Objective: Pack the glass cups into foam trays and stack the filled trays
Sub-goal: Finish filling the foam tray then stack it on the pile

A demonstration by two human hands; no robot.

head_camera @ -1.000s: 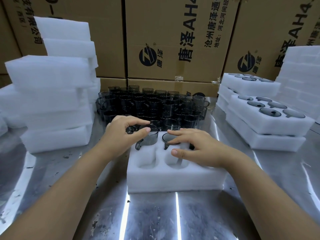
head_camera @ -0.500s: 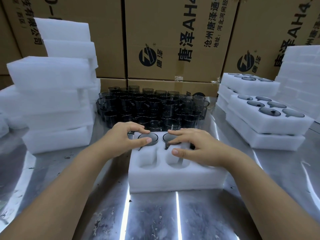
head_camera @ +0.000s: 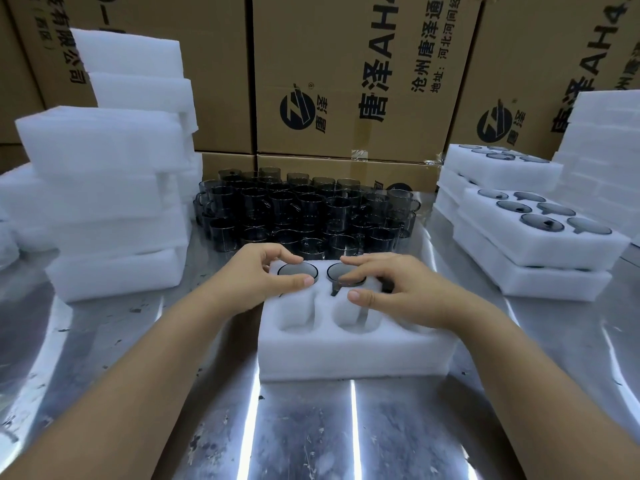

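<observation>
A white foam tray (head_camera: pixel 346 355) lies in the middle of the metal table. Its two far slots each hold a smoky glass cup, sunk flush with the foam. My left hand (head_camera: pixel 249 275) pinches the rim of the left cup (head_camera: pixel 297 270) between thumb and forefinger. My right hand (head_camera: pixel 405 289) rests with spread fingers over the right cup (head_camera: pixel 337 271), its thumb on the foam. Two near slots (head_camera: pixel 294 317) stand empty; my right hand hides the tray's right part. Several loose glass cups (head_camera: pixel 304 213) stand crowded behind the tray.
Plain foam blocks (head_camera: pixel 114 202) are stacked high on the left. On the right are filled trays (head_camera: pixel 540 233) in stacks, with more foam behind them. Printed cardboard boxes (head_camera: pixel 346 81) wall off the back. Shiny metal table (head_camera: pixel 311 427) lies in front of the tray.
My left hand has lowered its cup from above the tray down into the far left slot until flush. My right hand has stayed on the right cup.
</observation>
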